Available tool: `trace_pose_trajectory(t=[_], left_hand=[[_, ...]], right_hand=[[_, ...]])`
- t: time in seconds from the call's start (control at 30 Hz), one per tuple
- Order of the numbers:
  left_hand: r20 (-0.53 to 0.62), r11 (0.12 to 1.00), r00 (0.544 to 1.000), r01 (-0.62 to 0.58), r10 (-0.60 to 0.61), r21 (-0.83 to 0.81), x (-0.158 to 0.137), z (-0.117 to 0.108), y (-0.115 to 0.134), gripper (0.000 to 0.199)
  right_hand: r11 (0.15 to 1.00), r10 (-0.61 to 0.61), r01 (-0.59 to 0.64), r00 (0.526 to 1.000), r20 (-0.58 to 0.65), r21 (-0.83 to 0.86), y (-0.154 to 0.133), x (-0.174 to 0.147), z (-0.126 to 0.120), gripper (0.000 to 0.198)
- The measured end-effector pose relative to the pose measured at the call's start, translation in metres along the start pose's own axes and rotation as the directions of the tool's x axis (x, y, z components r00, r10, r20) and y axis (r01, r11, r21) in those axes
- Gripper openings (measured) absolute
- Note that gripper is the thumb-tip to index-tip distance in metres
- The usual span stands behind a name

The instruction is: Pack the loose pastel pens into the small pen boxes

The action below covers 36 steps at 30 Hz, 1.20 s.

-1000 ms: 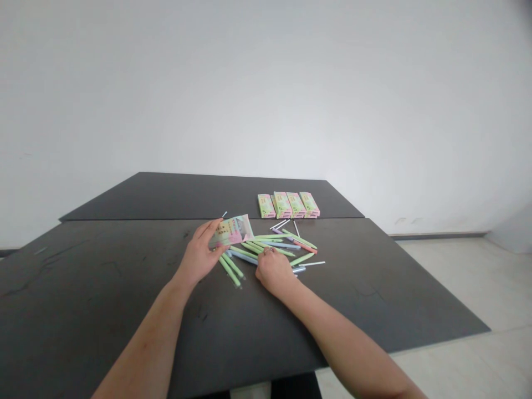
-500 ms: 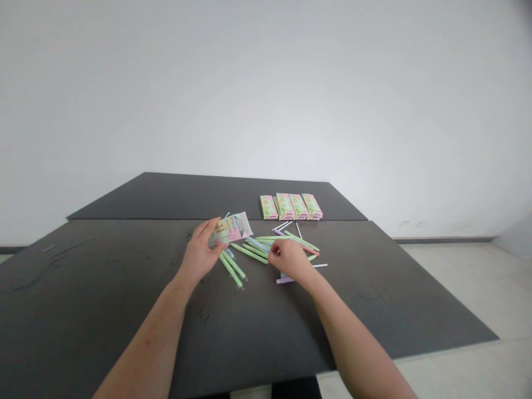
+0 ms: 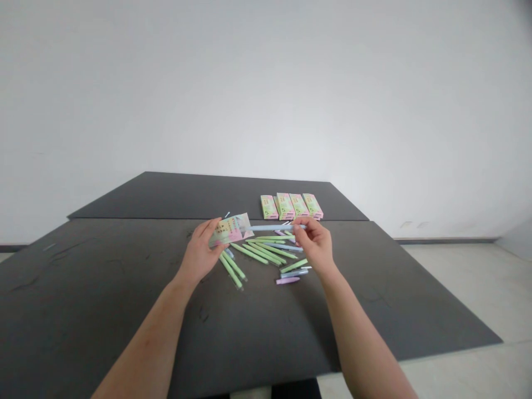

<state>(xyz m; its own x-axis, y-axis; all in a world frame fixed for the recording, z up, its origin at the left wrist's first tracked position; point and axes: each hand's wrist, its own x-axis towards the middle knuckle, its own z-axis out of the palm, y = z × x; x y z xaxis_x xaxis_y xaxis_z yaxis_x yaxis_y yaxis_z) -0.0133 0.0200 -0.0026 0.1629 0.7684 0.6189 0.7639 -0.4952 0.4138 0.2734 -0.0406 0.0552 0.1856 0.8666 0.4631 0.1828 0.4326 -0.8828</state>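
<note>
My left hand grips a small pastel box whose open end faces right. Between the fingertips of my right hand is a light blue pen, held level, its left tip at the mouth of the box. Whether the tip is inside, I cannot tell. Under and around the hands lie several green pens. A purple pen and another blue pen rest below my right hand. Two green pens lie by my left hand.
Several pastel boxes marked 5 stand in a row, some stacked, toward the back of the dark table. A seam runs across the tabletop in front of them. Behind the table rises a white wall.
My right hand has picked up the light blue pen from the pile and moved right and up, bringing its tip to the box. My left hand with the box has hardly moved.
</note>
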Motion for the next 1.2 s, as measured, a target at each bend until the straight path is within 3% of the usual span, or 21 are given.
trace_pose_trajectory(t=[0.23,0.5,0.8,1.2], left_hand=[[0.011,0.998,0.998,-0.056,0.056,0.018,0.0,0.002,0.0,0.058],[-0.013,0.995,0.995,-0.094,0.094,0.043,-0.001,0.003,0.001,0.058],[0.015,0.993,0.993,-0.115,0.115,0.038,-0.001,0.003,0.004,0.057],[0.004,0.991,0.991,-0.131,0.131,0.038,-0.002,0.003,0.004,0.057]], right_hand=[[0.978,-0.128,0.134,0.991,0.046,-0.16,0.005,-0.007,0.004,0.016],[0.841,-0.301,0.319,0.947,0.113,-0.437,-0.007,-0.012,0.003,0.015],[0.885,-0.194,0.229,0.973,0.127,-0.404,0.003,-0.01,0.008,0.019],[0.899,-0.149,0.182,0.982,0.113,-0.398,0.008,-0.006,0.006,0.019]])
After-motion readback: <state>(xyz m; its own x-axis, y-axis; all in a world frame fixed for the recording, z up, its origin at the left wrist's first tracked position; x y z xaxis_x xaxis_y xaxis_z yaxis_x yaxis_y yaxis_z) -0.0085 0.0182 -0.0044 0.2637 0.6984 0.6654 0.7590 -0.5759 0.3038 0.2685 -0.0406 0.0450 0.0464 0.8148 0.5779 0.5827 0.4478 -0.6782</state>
